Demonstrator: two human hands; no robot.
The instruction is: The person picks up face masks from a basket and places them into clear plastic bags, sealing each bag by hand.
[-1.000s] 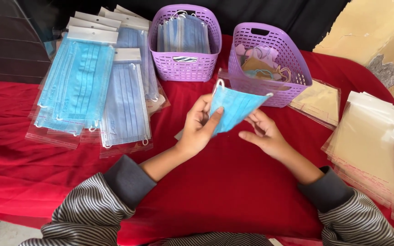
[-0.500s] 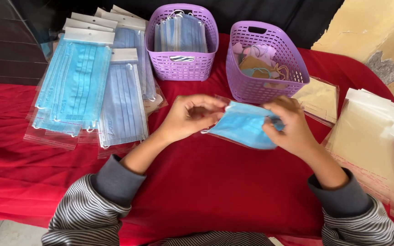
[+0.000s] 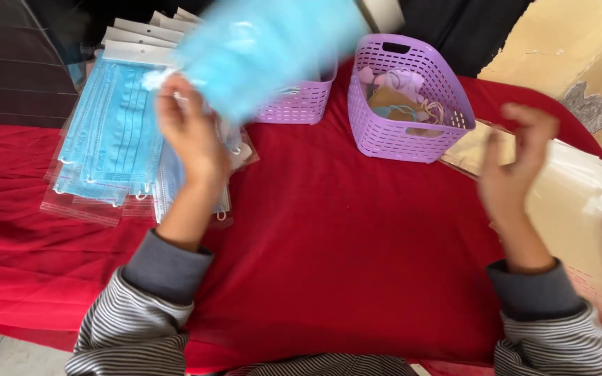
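Holding a blue mask (image 3: 266, 49) aloft over the bagged masks (image 3: 109, 132), the left hand (image 3: 186, 132) pinches its lower edge. The mask appears light, soft and floppy; best gripped at an edge. The right hand (image 3: 517, 167) hangs empty, fingers loose, beside clear bags (image 3: 580, 202).

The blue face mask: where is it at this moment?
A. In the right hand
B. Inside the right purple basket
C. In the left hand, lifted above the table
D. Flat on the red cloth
C: the left hand holds the blue face mask raised, while the right hand is empty.
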